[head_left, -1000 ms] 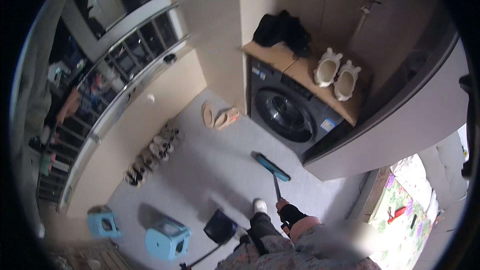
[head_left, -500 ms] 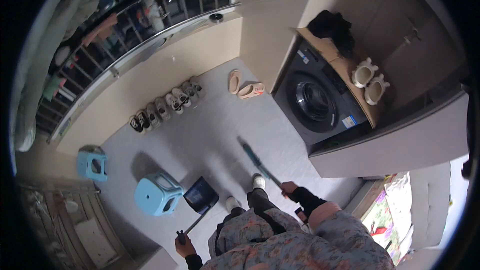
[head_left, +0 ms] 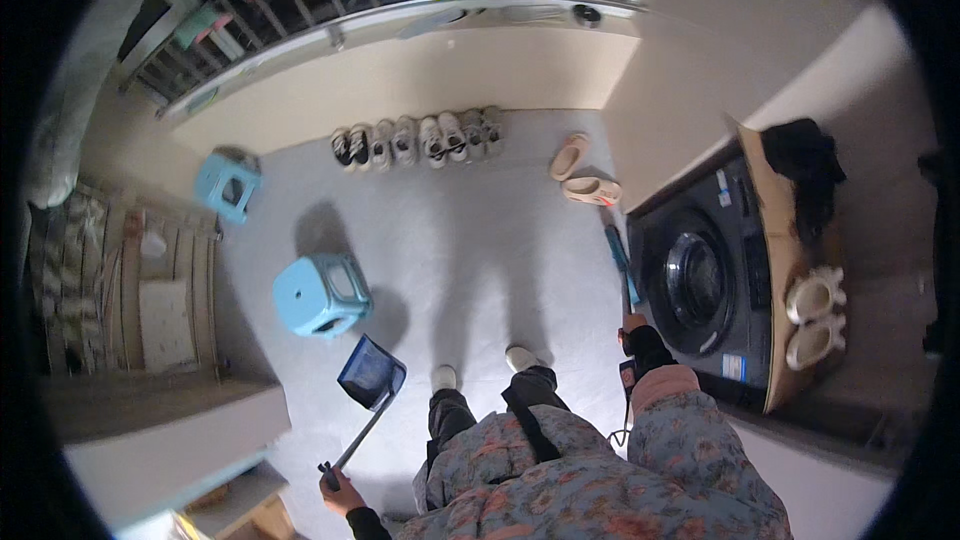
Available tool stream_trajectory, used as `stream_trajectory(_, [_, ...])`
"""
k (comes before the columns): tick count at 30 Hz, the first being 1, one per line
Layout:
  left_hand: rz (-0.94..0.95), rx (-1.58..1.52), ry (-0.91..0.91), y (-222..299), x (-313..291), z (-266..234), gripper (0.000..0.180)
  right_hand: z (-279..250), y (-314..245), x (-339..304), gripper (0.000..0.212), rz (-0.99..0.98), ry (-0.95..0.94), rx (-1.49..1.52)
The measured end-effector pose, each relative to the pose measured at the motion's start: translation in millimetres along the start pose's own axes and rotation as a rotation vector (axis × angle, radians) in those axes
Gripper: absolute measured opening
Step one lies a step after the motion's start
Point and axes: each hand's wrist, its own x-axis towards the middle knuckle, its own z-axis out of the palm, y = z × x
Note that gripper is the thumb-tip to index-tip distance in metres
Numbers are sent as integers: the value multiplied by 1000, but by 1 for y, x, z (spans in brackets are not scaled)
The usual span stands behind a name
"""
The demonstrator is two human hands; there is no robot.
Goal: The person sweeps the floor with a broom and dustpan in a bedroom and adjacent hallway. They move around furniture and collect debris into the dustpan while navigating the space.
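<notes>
At the lower left, my left hand [head_left: 344, 495] is closed around the long handle of a blue dustpan [head_left: 370, 375]. The pan hangs low over the grey floor or rests on it, just nearer than a light blue plastic stool [head_left: 318, 295]. On the right, my right hand [head_left: 634, 326] grips the handle of a broom [head_left: 619, 258] with a narrow teal head. That head points away from me, close alongside a dark front-loading washing machine [head_left: 690, 280]. The broom's far end is near a pair of beige slippers [head_left: 590, 190].
Several pairs of shoes [head_left: 420, 142] line the foot of the far wall, under a railing [head_left: 340, 30]. A second blue stool [head_left: 228, 186] stands at the left wall. White slippers [head_left: 815, 318] and a black cloth [head_left: 800, 162] lie on the board topping the washing machine.
My view has turned to the left, so the room appears rotated. The broom has swung rightward from before my foot to beside the washing machine. Both tools stay in my hands.
</notes>
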Motion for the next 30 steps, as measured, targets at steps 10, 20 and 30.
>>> stream_trajectory(10, [-346, 20, 177, -15, -101, -67, 35, 63, 87, 140, 29, 329, -350, 1047])
stream_trajectory(20, [-520, -29, 291, -99, -245, -101, 29, 40, 43, 49, 12, 255, -271, 579])
stream_trajectory(30, [-573, -12, 308, -227, -369, -161, 31, 147, 33, -161, 6, -11, -425, 142])
